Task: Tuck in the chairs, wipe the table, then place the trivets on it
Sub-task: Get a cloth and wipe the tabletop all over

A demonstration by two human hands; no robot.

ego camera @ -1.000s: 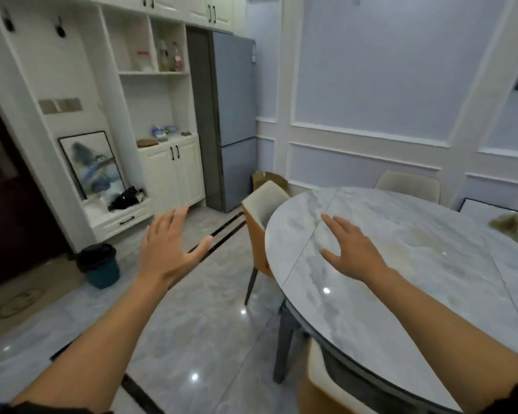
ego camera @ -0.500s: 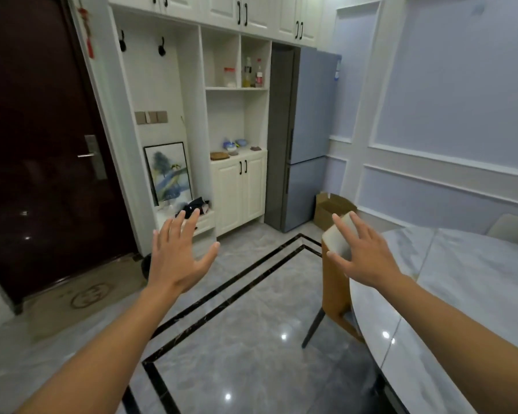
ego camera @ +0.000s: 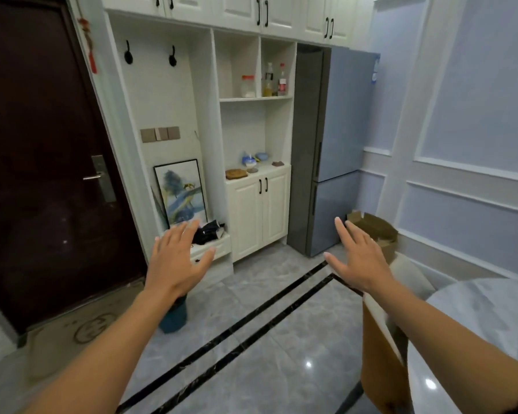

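head view: the left grip (ego camera: 177, 261), a bare hand, is raised in the air over the grey tiled floor (ego camera: 251, 339), fingers straight and spread, holding nothing; the right grip (ego camera: 356, 258) is raised the same way to its right, also spread and holding nothing, and the two are well apart. at the near right, the marble counter (ego camera: 476, 324) shows only its rounded left part, and the right forearm passes over its edge. a chair (ego camera: 380, 369) with a tan back and cream front stands just beside the counter's left edge; how far it sits under the counter cannot be told. far across the floor, a white cabinet (ego camera: 257, 210) has a ledge that carries a flat brown pad (ego camera: 236, 173), which looks like a trivet, with a few small items to its right. a grey fridge (ego camera: 341, 130) stands right of the cabinet, with an open cardboard box (ego camera: 374, 228) on the floor at its right. a dark door (ego camera: 42, 144) fills the far left, a framed picture (ego camera: 181, 192) leans in the niche beside it, and a teal bin (ego camera: 174, 318) sits partly hidden behind the left forearm
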